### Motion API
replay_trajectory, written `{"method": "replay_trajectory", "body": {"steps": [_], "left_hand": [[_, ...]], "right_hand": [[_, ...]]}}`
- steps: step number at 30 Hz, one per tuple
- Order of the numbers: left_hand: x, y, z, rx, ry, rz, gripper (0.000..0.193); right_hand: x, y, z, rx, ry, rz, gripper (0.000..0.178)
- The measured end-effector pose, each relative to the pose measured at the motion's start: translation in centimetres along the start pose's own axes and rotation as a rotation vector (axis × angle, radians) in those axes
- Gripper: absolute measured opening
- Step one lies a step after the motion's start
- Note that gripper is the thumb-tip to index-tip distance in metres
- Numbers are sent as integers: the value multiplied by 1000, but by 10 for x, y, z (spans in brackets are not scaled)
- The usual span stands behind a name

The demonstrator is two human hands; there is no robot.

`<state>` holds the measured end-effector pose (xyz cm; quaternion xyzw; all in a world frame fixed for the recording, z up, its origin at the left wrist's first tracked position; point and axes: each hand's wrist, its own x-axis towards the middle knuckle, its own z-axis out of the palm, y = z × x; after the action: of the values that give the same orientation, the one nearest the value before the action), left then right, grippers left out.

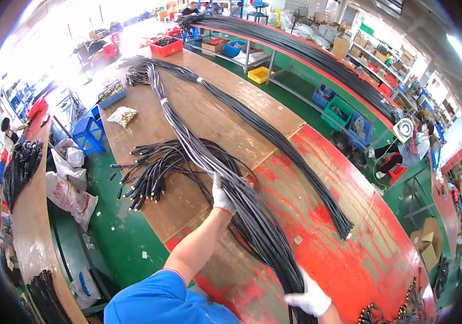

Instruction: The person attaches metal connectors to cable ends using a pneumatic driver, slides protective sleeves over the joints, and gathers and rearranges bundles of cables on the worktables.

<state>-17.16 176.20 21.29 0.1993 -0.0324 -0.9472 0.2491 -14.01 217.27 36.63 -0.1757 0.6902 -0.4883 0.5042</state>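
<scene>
A long bundle of black cables (241, 197) runs from the far end of the table toward me, bound with a white tie partway along. My left hand (223, 195), in a white glove, is closed around the bundle's side near the middle. Lower down, my white-gloved right hand (311, 294) wraps across the same bundle near its close end. Behind my left hand, a heap of cables with connector ends (150, 181) fans out toward the table's left edge. Another tied cable bundle (290, 151) lies along the right, ending on the red-stained part of the table.
The table (231, 105) is brown board, with a red-smeared section (328, 178) nearer me. A white bag of small parts (122, 116), a blue tray (112, 94) and a red crate (166, 47) stand at its far side. More cables (398, 308) lie near right. A person (417, 143) sits right.
</scene>
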Motion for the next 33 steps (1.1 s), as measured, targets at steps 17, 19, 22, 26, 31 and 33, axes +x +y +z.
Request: {"method": "replay_trajectory", "body": {"steps": [17,19,22,26,31,33], "left_hand": [[-301,-229,174,-286,-495,-496,39],[-344,-266,183,-141,-485,-415,39],[-375,-299,174,163,-748,-222,28],[-470,-321,211,-121,-802,-715,35],[-506,-397,196,-111,-698,-899,41],[-522,-428,185,-58,-593,-870,40]], "right_hand": [[-385,266,201,170,705,-47,75],[-413,268,232,305,910,-52,73],[-462,260,231,217,935,-83,73],[-520,273,241,70,949,16,78],[-549,304,275,220,1090,-91,83],[-557,318,281,240,1127,-110,83]]}}
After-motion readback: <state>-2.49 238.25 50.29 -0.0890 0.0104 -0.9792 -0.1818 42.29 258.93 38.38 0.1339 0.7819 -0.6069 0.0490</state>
